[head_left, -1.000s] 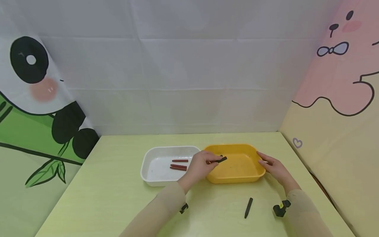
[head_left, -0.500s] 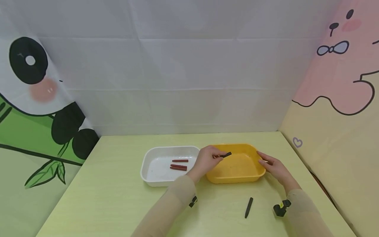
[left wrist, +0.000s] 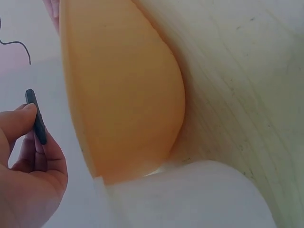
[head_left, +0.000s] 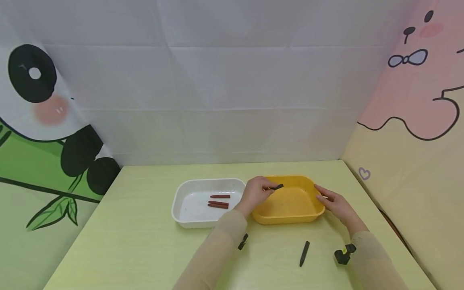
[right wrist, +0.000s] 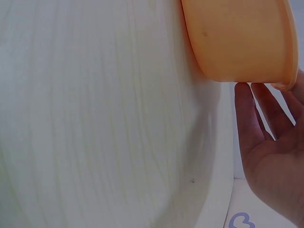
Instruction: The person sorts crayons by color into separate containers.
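My left hand (head_left: 256, 193) pinches a black crayon (head_left: 278, 187) between thumb and fingers, over the left part of the yellow tray (head_left: 290, 220). In the left wrist view the crayon (left wrist: 36, 117) sticks out past the thumb at a slant. At the tray's right end is my right hand (head_left: 338, 206), its fingers straight and their tips against the outer wall and rim. The right wrist view has these fingers (right wrist: 247, 111) touching the tray's end wall. Left of the yellow tray stands a white tray (head_left: 188, 223) with three red-brown crayons (head_left: 219, 196) lying in it.
Another black crayon (head_left: 304, 253) lies on the pale table (head_left: 145, 241) in front of the yellow tray. A white cloth wall (head_left: 224, 100) rises behind the table, with printed cartoon panels on both sides. Each sleeve carries a small black device (head_left: 342, 255) at the wrist.
My left hand has moved right and slightly away from me, carrying the black crayon farther over the yellow tray. The right hand, both trays and the other crayons stay in place.
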{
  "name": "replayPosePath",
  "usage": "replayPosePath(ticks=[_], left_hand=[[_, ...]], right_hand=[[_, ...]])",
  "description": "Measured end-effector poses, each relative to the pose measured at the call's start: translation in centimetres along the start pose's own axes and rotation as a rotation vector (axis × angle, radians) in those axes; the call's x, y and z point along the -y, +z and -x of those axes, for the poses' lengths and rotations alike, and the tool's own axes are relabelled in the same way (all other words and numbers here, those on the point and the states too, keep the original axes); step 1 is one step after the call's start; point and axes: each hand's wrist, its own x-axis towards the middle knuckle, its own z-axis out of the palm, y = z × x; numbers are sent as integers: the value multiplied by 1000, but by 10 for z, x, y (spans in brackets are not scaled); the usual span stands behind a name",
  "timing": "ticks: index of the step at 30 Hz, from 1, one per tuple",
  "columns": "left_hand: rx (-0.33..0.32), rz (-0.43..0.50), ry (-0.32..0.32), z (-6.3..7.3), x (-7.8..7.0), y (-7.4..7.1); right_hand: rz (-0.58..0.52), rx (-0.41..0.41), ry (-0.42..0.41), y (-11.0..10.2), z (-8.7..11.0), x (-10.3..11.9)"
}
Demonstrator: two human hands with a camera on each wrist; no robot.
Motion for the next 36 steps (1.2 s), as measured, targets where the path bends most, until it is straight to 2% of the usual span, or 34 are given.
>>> replayPosePath(ticks=[9,16,25,36], left_hand=[[2,-24,-7,-8,8,5],[2,-13,-67,-12,9,8],[0,-7,-110,-15,12,10],[-4,52,-100,-11,9,13]], right_hand=[[10,6,4,1,1,3],[6,8,-3,1,0,4],[12,11,-1,1,1,6],[19,6,-4,0,1,4]])
